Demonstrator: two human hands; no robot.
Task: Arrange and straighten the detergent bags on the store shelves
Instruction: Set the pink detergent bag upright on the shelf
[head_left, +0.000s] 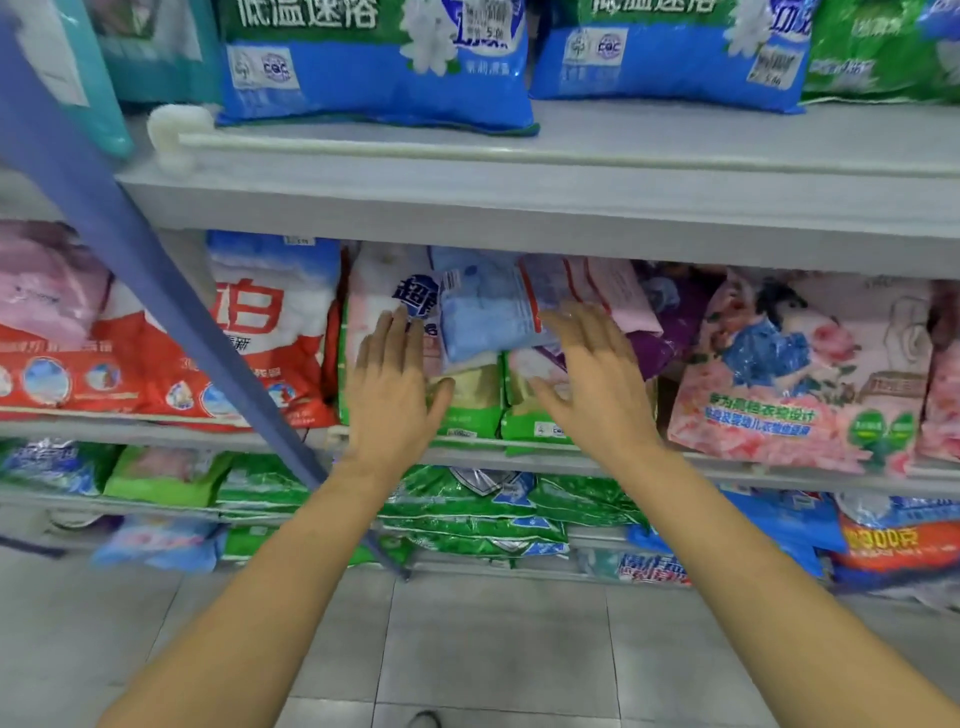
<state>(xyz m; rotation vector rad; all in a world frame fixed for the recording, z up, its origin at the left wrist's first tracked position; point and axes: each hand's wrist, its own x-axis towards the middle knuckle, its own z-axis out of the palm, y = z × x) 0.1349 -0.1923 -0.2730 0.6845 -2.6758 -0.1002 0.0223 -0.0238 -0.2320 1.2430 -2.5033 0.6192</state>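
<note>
L hand (395, 384) & R hand (587, 379) up at mid shelf (483, 454), 2 hands, both flat w/ fingers spread, gripping nothing. 1 light-blue bag (488, 317) sits tilted betw. them, above the thumbs, over 2 green-bottomed bags (475, 410). 1 red-white bag (260, 332) left, 1 pink rose bag (800, 374) right.

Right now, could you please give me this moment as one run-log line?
left hand: open, at white bag | right hand: open, at tilted light blue bag | site: middle shelf
</note>
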